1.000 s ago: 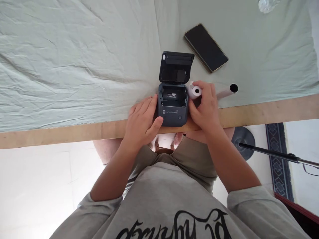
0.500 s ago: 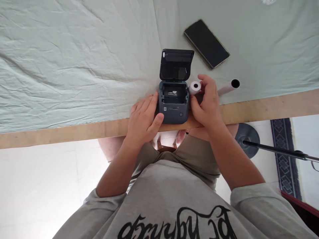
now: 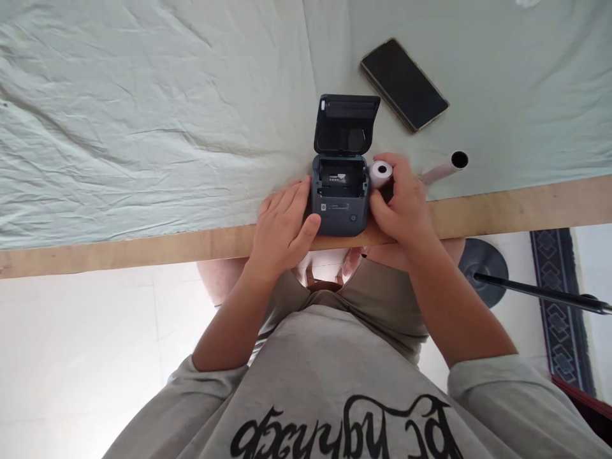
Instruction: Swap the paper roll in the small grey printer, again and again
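Observation:
A dark blue-grey label printer [image 3: 340,215] stands at the table's front edge, its black lid [image 3: 347,124] raised and its inner bay bare of any roll. My left hand [image 3: 283,228] lies along the printer's left side, fingers stretched out and thumb at its front corner. At the right side of the printer stands a small white paper roll [image 3: 377,175] with a dark core. My right hand [image 3: 404,201] has thumb and fingers curled round this roll.
A black phone [image 3: 404,84] lies behind and right of the printer. A longer white tube [image 3: 444,168] stands right of my right hand. The wooden table edge [image 3: 502,205] runs in front, and a stand with a round base [image 3: 482,264] is on the floor at right.
My right index finger has come down from its raised position and closed round the back of the white roll. The whole view has shifted slightly; my left hand keeps its place by the printer.

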Demonstrator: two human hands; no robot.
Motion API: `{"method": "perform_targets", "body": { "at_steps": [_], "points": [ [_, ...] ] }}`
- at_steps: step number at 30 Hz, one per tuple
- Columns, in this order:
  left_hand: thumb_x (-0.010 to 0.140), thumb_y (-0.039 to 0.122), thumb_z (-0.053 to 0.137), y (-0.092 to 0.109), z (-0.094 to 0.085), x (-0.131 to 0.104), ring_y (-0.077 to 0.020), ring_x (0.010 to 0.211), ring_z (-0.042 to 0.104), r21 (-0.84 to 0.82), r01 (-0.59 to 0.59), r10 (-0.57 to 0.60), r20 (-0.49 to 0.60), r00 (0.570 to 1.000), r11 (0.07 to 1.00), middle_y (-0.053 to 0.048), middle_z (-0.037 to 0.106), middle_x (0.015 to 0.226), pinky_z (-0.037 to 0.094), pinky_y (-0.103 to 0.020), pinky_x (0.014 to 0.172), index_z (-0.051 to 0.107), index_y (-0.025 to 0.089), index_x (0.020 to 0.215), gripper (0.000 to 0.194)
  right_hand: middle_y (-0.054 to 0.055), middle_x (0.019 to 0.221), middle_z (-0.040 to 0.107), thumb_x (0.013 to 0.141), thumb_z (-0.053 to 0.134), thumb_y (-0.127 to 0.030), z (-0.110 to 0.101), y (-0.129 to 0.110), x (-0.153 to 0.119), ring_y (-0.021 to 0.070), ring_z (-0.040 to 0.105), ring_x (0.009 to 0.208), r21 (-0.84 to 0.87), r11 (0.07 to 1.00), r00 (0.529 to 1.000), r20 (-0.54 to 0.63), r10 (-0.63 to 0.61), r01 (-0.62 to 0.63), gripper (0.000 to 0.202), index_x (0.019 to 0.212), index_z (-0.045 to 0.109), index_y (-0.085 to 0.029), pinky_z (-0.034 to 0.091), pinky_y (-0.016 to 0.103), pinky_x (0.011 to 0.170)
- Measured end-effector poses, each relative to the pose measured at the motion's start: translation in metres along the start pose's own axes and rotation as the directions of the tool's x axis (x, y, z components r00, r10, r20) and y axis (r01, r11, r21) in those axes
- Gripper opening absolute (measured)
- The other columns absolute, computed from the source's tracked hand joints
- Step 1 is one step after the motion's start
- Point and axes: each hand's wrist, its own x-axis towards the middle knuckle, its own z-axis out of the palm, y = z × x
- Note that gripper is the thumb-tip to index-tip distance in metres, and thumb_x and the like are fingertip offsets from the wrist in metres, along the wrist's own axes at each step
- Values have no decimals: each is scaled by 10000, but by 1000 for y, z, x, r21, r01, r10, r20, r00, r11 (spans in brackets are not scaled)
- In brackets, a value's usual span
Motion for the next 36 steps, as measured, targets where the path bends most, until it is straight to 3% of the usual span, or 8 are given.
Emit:
{"method": "perform_targets", "body": {
  "at_steps": [4, 8, 15, 20, 23, 26, 32, 36],
  "points": [
    [1012, 728, -27, 1, -1, 0, -302, 1475, 461, -3, 7, -7, 4, 1000, 1000, -156, 536, 1563, 317, -422, 1194, 414, 119, 1579, 942, 109, 1295, 610, 810, 541, -172, 0, 1, 2, 268, 621, 1200, -52, 999, 1000, 1, -16, 16, 461, 1257, 526, -282, 572, 493, 977],
    [1018, 726, -14, 0, 0, -1, -306, 1472, 464, -13, 3, -3, -4, 1000, 1000, -163, 533, 1564, 310, -419, 1195, 416, 93, 1576, 947, 79, 1300, 637, 800, 523, -156, 1, 4, 0, 234, 652, 1133, 33, 999, 999, -46, -28, 29, 579, 1359, 433, -279, 576, 476, 974],
    [1022, 724, 7, 0, 0, -1, -315, 1469, 465, -20, 1, -1, 1, 1000, 1000, -168, 533, 1563, 322, -446, 1195, 414, 99, 1577, 930, 94, 1252, 646, 830, 516, -169, 0, -2, 2, 260, 633, 1179, -24, 999, 1000, -12, -23, 22, 459, 1279, 536, -265, 533, 511, 1043],
    [1032, 707, 21, 0, -1, -1, -311, 1468, 466, -4, 3, -3, -3, 1000, 1000, -158, 528, 1570, 320, -448, 1204, 407, 125, 1584, 890, 50, 1084, 657, 925, 453, -276, 5, 8, -3, 208, 669, 903, 178, 983, 992, -112, 55, -34, 499, 1411, 341, -293, 585, 438, 826],
    [1034, 702, 29, 0, 0, 0, -322, 1451, 480, 8, -2, 2, -2, 1000, 1000, -170, 535, 1559, 340, -458, 1183, 407, 112, 1583, 891, 95, 1157, 627, 940, 320, -259, 4, 13, -7, 206, 679, 929, 334, 934, 969, -160, 187, -126, 428, 1364, 301, -318, 586, 392, 742],
    [1034, 702, 37, -1, 1, 0, -329, 1446, 481, 9, -12, 12, 0, 1000, 1000, -172, 540, 1552, 348, -469, 1172, 404, 110, 1584, 888, 93, 1175, 608, 932, 334, -284, 1, 11, -11, 206, 680, 933, 447, 878, 966, -100, 239, -171, 399, 1329, 322, -322, 600, 386, 733],
    [1036, 701, 52, -1, 0, 0, -327, 1452, 481, 4, -6, 6, 1, 1000, 1000, -169, 537, 1558, 337, -457, 1179, 404, 118, 1582, 873, 73, 1144, 621, 932, 392, -253, -10, -15, -5, 197, 668, 916, 378, 919, 984, -83, 157, -115, 370, 1294, 435, -314, 621, 373, 776],
    [1046, 684, 73, 0, 0, 0, -318, 1459, 474, 3, -14, 14, 2, 1000, 1000, -156, 538, 1560, 334, -451, 1187, 398, 138, 1584, 833, 48, 1274, 650, 925, 480, -244, -22, -35, 11, 214, 660, 1130, 202, 975, 994, -64, -84, 96, 373, 1291, 498, -314, 587, 427, 994]
  ]
}}
